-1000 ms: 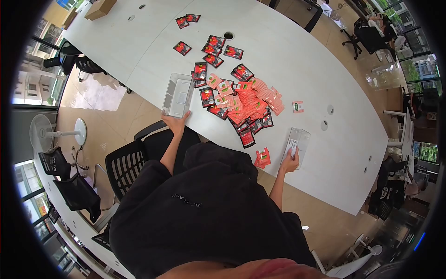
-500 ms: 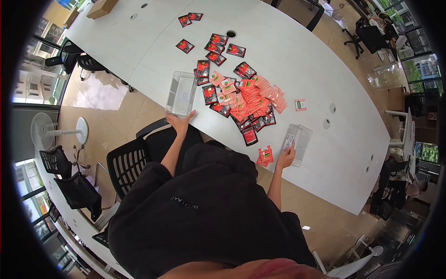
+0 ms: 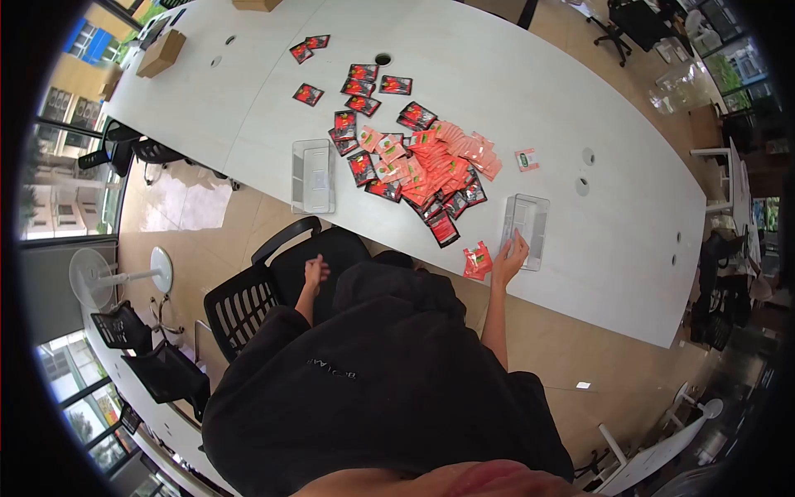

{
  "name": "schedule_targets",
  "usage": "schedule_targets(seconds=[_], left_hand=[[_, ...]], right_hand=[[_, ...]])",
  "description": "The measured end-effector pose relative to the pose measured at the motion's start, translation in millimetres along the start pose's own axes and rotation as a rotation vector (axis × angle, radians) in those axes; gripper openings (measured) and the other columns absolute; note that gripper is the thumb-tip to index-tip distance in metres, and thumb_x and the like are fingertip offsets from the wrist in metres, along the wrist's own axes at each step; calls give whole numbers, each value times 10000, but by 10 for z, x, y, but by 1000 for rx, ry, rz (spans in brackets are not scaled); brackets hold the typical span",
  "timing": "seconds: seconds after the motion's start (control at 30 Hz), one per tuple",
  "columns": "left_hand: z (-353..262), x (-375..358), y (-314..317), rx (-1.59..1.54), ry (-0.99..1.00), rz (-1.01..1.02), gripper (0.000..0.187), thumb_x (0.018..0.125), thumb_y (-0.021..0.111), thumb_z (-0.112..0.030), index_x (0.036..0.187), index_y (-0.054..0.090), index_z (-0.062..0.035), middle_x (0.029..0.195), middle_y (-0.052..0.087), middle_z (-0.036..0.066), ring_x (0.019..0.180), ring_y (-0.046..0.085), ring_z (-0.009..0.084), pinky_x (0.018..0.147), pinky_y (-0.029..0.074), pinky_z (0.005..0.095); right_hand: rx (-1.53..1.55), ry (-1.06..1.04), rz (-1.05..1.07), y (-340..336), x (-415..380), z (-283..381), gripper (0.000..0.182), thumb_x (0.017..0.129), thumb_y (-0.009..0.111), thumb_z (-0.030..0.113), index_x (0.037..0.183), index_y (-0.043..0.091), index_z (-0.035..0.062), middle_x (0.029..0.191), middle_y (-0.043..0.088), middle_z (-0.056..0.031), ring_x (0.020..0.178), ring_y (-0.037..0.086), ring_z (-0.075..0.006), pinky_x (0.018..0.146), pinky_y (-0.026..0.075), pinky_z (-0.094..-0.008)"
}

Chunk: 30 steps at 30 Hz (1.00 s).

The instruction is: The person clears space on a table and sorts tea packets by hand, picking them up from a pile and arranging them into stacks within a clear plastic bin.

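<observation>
My left hand (image 3: 316, 270) hangs off the table's edge above the black chair, holding nothing, its fingers apart. On the table above it lies a clear plastic box (image 3: 313, 176). My right hand (image 3: 511, 251) is at the near left side of a second clear box (image 3: 527, 231), fingers touching or close to its wall; its exact grip is unclear. Pink packets (image 3: 439, 166) are heaped between the boxes, with black and red packets (image 3: 363, 168) around and under them. A few pink packets (image 3: 478, 260) lie left of my right hand, and a single one (image 3: 527, 160) lies above the second box.
The white table (image 3: 613, 215) has round cable holes (image 3: 383, 60). A black mesh chair (image 3: 240, 311) stands at its near edge. Cardboard boxes (image 3: 161, 53) sit at the far left. A white fan (image 3: 89, 277) and more chairs are on the left.
My left hand has let go of the left box and moved down off the table. The view has shifted slightly. My right hand stays by the right box.
</observation>
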<state>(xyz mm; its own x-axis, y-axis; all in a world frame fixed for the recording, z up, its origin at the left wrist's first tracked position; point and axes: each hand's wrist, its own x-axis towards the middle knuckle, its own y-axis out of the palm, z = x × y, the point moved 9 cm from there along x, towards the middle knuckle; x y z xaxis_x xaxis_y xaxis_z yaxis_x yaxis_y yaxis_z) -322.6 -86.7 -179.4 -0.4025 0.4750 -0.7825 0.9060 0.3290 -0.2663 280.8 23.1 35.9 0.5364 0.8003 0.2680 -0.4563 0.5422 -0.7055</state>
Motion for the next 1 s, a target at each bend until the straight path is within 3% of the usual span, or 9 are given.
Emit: schedule_targets(seconds=[0.1,0.17,0.3,0.57,0.67,0.8,0.87,0.93,1.0], left_hand=[[156,-403,322,707,-71,261,481,959,622,-438,1181,576,-14,1028,711,109,852,709,271,720,558,376],[269,-344,452,954,367,200,451,921,651,-400,1117,603,3,1056,728,154,947,719,330,825,557,401],[140,-661,641,847,396,227,430,910,662,-377,1088,613,11,1049,728,182,980,713,354,856,547,414],[-159,-573,464,852,412,169,369,858,756,-297,1039,634,0,978,735,188,966,719,329,855,548,402],[-231,-508,349,926,441,157,364,843,783,-282,1026,635,-4,933,736,180,913,728,318,835,558,391],[-431,-452,292,911,383,172,390,827,795,-271,1059,619,-12,985,706,162,983,687,331,876,537,422],[-908,-594,198,1073,693,-112,456,794,816,-251,1111,582,-22,1081,636,156,1072,608,356,922,495,464],[-1207,-438,-88,1053,754,-320,613,720,858,-196,1181,505,3,1166,550,193,1136,532,397,951,466,489],[-1377,-134,-422,1059,558,-454,839,650,902,-192,1300,411,5,1285,490,196,1243,476,398,1003,446,518]], right_hand=[[93,-52,-75,-336,-55,110,286,974,571,51,1236,685,50,1143,583,-144,1108,549,-312,975,439,-426],[102,15,-151,-566,-208,79,267,988,528,24,1198,692,42,1107,590,-133,1088,561,-296,959,452,-398],[157,124,-437,-1089,-657,-211,191,991,513,-9,1076,684,-2,1074,573,-128,1020,570,-259,885,474,-360],[177,419,-607,-1459,-1857,-1170,236,1080,404,120,1256,482,-17,1176,492,-135,944,510,-211,835,445,-326],[262,530,-501,-1344,-2340,-1310,245,1082,403,137,1266,462,-14,1143,490,-121,901,476,-193,812,436,-315],[90,742,-33,-610,-3276,-1899,326,1057,465,226,1246,504,-36,1160,578,-189,1044,582,-299,903,464,-381],[112,1135,427,-256,-3763,-1861,364,1036,506,254,1260,525,-32,1188,607,-211,1143,596,-339,971,461,-433],[-5,965,542,128,-4165,-1934,339,958,633,235,1164,592,-32,1157,626,-234,1044,634,-326,898,500,-417],[32,1182,479,686,-5350,-2459,454,914,710,250,1240,552,-24,1169,647,-219,1048,651,-325,888,513,-420]])
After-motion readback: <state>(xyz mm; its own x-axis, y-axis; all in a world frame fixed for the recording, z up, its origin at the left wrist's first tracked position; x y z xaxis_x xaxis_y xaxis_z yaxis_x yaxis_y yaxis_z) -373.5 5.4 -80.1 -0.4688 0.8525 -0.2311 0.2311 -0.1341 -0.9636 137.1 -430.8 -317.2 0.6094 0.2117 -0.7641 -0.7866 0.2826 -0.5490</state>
